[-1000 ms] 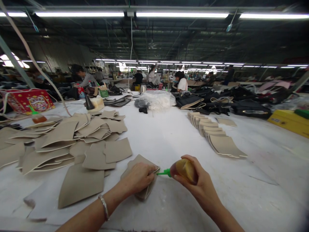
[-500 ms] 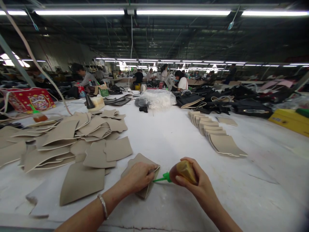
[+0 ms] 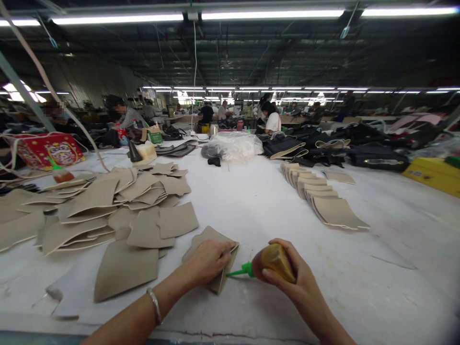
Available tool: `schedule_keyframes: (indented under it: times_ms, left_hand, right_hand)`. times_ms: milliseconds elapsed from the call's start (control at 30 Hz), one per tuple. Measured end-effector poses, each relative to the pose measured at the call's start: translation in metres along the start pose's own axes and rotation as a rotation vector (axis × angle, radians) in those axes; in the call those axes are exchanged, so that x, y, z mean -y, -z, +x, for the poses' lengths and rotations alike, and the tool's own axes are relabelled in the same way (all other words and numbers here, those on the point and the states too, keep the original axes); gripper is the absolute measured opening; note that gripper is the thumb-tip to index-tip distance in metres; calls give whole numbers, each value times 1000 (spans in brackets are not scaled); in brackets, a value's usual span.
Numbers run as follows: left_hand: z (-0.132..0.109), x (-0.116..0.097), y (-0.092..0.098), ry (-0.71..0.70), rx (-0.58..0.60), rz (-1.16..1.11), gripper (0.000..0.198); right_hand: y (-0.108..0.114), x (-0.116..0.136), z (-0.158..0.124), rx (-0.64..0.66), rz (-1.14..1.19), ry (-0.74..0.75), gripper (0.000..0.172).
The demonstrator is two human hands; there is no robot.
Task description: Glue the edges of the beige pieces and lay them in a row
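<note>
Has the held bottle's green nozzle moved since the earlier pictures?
Yes: the green nozzle has moved toward the lower corner of the beige panel under the left hand.

Worktop (image 3: 244, 201) is lying open between pile (image 3: 104, 196) and row (image 3: 312, 182); a bag (image 3: 235, 146) is blocking the far end, the bottle (image 3: 273, 261) the near.
</note>
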State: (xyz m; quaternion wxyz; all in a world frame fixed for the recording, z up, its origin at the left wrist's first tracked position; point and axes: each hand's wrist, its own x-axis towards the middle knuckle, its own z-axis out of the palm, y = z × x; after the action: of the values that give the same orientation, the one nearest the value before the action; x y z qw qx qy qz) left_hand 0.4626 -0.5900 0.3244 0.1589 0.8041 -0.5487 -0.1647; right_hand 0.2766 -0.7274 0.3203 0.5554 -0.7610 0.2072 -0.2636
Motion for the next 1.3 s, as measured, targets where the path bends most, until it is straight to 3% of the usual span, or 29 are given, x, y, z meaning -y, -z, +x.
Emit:
schedule_keyframes:
  times_ms: [100, 233, 400, 567, 733, 933, 1100, 1300]
  left_hand:
    - [-1, 0, -1, -7, -18, -13, 42]
    - [-2, 0, -2, -18, -26, -22, 42]
    - [-1, -1, -3, -18, -25, -16, 41]
    - [-1, -3, -1, -11, -26, -23, 41]
    - [0, -3, -2, -13, -11, -38, 42]
    - [1, -4, -1, -29, -25, -47, 40]
    - [3, -4, -1, -11, -20, -48, 41]
    - [4, -5, -1, -10, -16, -46, 40]
  right_hand:
    - [0, -2, -2, 84, 45, -7, 50]
    - [-1, -4, -5, -4, -8, -20, 51]
    - [-1, -6, -7, 112, 61, -22, 51]
    - [3, -13, -8, -48, -42, -7, 52]
    - [3, -16, -8, 112, 33, 20, 55]
    - [14, -23, 8, -98, -89, 71, 54]
    - [16, -25, 8, 93, -19, 65, 54]
    - [21, -28, 18, -107, -130, 129, 51]
